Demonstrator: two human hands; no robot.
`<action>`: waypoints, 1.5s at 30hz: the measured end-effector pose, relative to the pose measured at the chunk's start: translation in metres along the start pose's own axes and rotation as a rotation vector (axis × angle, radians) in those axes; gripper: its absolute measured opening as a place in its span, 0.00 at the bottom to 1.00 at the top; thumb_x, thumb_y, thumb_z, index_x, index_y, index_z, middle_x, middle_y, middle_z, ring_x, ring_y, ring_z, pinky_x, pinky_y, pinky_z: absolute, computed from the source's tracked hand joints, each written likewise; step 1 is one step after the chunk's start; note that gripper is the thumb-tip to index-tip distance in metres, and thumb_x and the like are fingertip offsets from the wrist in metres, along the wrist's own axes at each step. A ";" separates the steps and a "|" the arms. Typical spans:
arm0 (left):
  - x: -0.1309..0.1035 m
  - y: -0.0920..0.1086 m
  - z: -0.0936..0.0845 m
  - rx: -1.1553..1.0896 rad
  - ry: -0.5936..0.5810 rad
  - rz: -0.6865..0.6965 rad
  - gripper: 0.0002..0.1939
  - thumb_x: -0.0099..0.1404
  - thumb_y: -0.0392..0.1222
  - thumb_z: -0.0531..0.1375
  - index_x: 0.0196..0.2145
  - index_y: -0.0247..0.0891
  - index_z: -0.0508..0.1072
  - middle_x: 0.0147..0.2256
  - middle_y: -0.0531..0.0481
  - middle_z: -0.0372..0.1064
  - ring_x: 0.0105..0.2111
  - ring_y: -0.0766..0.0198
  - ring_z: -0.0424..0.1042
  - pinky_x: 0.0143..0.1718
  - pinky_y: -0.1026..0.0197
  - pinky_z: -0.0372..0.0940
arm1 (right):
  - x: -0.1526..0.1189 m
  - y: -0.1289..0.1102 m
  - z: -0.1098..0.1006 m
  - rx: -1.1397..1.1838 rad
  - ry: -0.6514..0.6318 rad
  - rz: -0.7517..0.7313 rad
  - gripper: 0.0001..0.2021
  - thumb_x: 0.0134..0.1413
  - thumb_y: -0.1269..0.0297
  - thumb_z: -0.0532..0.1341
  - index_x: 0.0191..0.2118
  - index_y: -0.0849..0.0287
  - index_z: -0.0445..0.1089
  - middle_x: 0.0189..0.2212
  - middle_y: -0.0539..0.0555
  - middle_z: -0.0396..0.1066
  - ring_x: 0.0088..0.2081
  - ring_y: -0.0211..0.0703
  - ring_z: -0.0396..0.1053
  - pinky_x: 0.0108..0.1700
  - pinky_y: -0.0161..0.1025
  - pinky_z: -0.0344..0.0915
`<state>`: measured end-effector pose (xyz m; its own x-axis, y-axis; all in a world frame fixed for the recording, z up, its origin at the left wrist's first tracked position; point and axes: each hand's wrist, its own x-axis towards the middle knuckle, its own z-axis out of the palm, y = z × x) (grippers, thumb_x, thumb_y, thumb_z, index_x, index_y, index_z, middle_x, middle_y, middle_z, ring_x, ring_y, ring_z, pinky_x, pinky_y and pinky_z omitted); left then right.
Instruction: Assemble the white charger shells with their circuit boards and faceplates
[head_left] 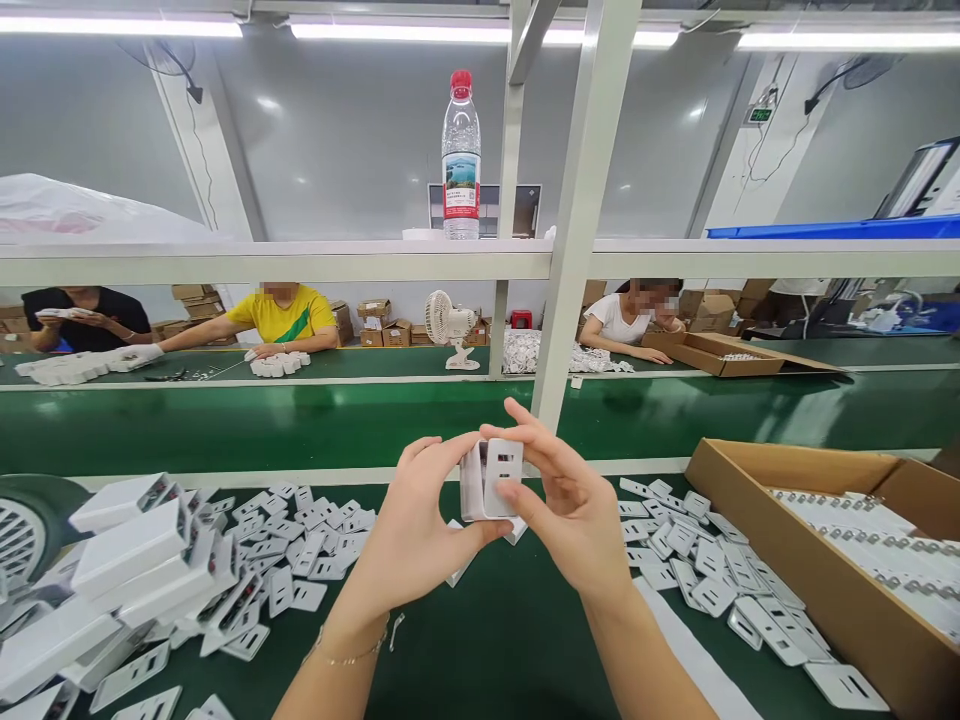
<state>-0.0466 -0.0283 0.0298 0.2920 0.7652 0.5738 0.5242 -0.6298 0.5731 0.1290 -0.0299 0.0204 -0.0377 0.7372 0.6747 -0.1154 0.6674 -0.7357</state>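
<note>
My left hand [424,525] is closed around a small white plastic housing [471,487], raised above the bench. My right hand [574,515] pinches a white slotted cover plate [505,460] between thumb and fingers, against the open end of that housing. Along the left edge the plate looks slightly apart from the housing. Partly hidden behind my hands, another small white piece [516,531] shows just under the housing. To the left lie a heap of white housings [135,550] and many loose cover plates [300,540]. More cover plates [705,560] are scattered on the right.
A cardboard box [817,560] holding rows of white parts with metal pieces stands at right. A green fan [34,530] sits far left. Ahead are a green conveyor [375,425], a white post [581,200] and a shelf with a water bottle [461,160]. Several co-workers sit opposite.
</note>
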 end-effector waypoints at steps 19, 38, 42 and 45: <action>0.007 0.003 0.005 0.204 0.114 0.348 0.29 0.62 0.28 0.61 0.58 0.49 0.65 0.54 0.53 0.74 0.54 0.58 0.72 0.68 0.44 0.45 | 0.008 0.018 -0.002 0.254 -0.121 -0.037 0.07 0.63 0.61 0.69 0.46 0.44 0.77 0.59 0.52 0.73 0.67 0.51 0.63 0.60 0.48 0.70; 0.013 0.003 0.018 0.255 0.193 0.411 0.19 0.63 0.33 0.59 0.51 0.46 0.68 0.48 0.51 0.78 0.49 0.53 0.76 0.63 0.41 0.46 | 0.005 0.020 0.012 0.326 0.017 -0.035 0.04 0.65 0.57 0.67 0.40 0.45 0.81 0.51 0.52 0.77 0.65 0.53 0.66 0.66 0.53 0.63; 0.013 0.003 0.017 0.281 0.221 0.430 0.20 0.64 0.33 0.60 0.53 0.46 0.68 0.48 0.51 0.78 0.50 0.53 0.76 0.63 0.41 0.45 | 0.007 0.022 0.009 0.348 0.002 0.098 0.20 0.62 0.54 0.69 0.58 0.40 0.73 0.61 0.52 0.71 0.65 0.53 0.66 0.63 0.51 0.68; 0.014 0.003 0.017 0.288 0.227 0.438 0.19 0.66 0.34 0.59 0.54 0.47 0.68 0.50 0.50 0.78 0.49 0.53 0.76 0.63 0.40 0.44 | 0.007 0.022 0.009 0.403 -0.052 0.183 0.28 0.61 0.52 0.70 0.64 0.42 0.67 0.61 0.54 0.71 0.61 0.53 0.70 0.59 0.49 0.72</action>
<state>-0.0277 -0.0172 0.0297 0.3682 0.3732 0.8515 0.5995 -0.7954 0.0894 0.1172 -0.0107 0.0091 -0.1422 0.8261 0.5453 -0.4799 0.4242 -0.7679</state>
